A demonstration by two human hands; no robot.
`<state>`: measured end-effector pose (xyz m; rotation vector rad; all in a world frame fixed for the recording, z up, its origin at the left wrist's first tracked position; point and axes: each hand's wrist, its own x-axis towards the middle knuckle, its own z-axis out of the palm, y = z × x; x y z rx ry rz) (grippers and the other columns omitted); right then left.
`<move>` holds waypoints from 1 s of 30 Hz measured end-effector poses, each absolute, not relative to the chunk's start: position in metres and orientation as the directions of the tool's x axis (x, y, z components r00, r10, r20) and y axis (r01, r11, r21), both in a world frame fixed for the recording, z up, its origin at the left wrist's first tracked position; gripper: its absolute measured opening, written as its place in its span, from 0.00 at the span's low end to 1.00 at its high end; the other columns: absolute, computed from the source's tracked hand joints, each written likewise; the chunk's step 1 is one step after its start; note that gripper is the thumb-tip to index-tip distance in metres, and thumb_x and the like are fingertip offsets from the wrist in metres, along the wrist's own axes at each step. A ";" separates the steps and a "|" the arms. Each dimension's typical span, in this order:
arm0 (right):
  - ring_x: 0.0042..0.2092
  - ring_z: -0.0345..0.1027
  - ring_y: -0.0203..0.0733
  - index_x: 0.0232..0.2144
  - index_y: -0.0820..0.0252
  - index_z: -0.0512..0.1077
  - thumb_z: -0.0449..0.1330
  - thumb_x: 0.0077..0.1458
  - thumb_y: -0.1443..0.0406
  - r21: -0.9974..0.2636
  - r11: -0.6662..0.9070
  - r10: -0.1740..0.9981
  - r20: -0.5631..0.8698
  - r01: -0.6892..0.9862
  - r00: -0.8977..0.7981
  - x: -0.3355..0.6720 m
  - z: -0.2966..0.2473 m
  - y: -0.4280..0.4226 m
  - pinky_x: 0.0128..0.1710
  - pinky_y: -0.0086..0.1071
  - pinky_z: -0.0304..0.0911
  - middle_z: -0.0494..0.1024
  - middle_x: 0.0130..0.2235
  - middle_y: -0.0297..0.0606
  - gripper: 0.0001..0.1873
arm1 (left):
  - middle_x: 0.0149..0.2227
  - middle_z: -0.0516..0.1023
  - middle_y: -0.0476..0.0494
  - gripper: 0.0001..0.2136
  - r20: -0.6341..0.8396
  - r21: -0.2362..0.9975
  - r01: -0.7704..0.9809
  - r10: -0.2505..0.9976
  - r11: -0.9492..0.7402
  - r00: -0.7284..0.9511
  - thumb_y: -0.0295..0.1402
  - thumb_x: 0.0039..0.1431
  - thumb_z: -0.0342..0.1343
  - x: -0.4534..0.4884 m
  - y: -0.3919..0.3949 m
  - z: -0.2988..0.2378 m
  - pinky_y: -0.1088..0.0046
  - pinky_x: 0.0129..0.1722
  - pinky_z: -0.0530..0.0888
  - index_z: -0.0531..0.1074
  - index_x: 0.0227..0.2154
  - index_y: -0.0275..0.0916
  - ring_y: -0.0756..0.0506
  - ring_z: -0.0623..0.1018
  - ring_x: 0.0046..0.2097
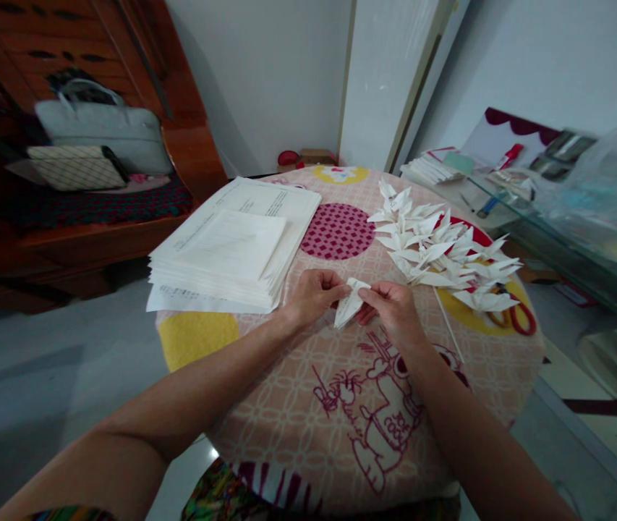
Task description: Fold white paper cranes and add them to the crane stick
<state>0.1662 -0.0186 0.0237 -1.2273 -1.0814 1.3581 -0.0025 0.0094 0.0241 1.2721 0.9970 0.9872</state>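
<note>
Between my two hands is a small piece of folded white paper [349,307], narrowing to a point toward me. My left hand [316,293] pinches its left edge between thumb and fingers. From the other side my right hand [392,305] grips it, thumb on top. Just beyond my right hand lies a heap of folded white paper cranes [430,242]. A thick stack of printed paper sheets [215,282] sits to the left, with smaller blank paper squares [232,242] on top. The paper's underside is hidden by my fingers.
Red-handled scissors [522,318] lie partly under the cranes, near a thin white stick [450,325]. A patterned cloth covers the round table [286,405]. At right stands a glass shelf [558,224] with a plastic bag; at left, a wooden bench [124,235] holds bags.
</note>
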 end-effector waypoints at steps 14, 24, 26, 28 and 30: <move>0.17 0.70 0.38 0.19 0.62 0.73 0.71 0.40 0.55 -0.969 -0.200 0.978 -0.190 -0.145 -0.082 0.165 0.025 -0.023 0.15 0.26 0.65 0.78 0.18 0.38 0.17 | 0.21 0.75 0.49 0.12 -0.065 0.992 -0.092 0.972 0.087 0.225 0.37 0.46 0.66 -0.001 0.009 0.021 0.76 0.24 0.69 0.73 0.22 0.34 0.52 0.72 0.23; 0.16 0.68 0.36 0.18 0.62 0.74 0.71 0.40 0.56 -0.963 -0.184 0.978 -0.160 -0.198 -0.133 0.169 0.022 -0.018 0.14 0.24 0.64 0.77 0.17 0.36 0.16 | 0.24 0.76 0.49 0.16 -0.112 0.957 -0.228 0.953 0.180 0.283 0.38 0.44 0.69 0.000 0.008 0.020 0.76 0.26 0.70 0.71 0.30 0.35 0.52 0.74 0.24; 0.15 0.68 0.35 0.18 0.62 0.74 0.71 0.40 0.56 -0.962 -0.185 0.979 -0.161 -0.203 -0.129 0.170 0.021 -0.017 0.13 0.24 0.63 0.77 0.17 0.35 0.16 | 0.25 0.77 0.50 0.21 -0.137 0.942 -0.256 0.943 0.218 0.303 0.36 0.43 0.71 0.000 0.007 0.023 0.75 0.27 0.71 0.71 0.39 0.35 0.50 0.75 0.25; 0.15 0.67 0.35 0.18 0.61 0.73 0.71 0.41 0.56 -0.960 -0.196 0.975 -0.170 -0.198 -0.142 0.171 0.020 -0.016 0.13 0.24 0.62 0.76 0.17 0.36 0.16 | 0.27 0.78 0.49 0.27 -0.158 0.927 -0.270 0.925 0.260 0.345 0.36 0.43 0.71 0.001 0.009 0.025 0.73 0.29 0.72 0.71 0.46 0.35 0.49 0.76 0.27; 0.15 0.67 0.35 0.18 0.61 0.73 0.70 0.41 0.56 -0.959 -0.213 0.969 -0.183 -0.188 -0.166 0.172 0.018 -0.014 0.12 0.24 0.61 0.76 0.17 0.36 0.16 | 0.29 0.79 0.46 0.25 -0.179 0.911 -0.272 0.893 0.308 0.412 0.38 0.45 0.70 0.002 0.013 0.026 0.72 0.30 0.73 0.73 0.46 0.33 0.48 0.77 0.27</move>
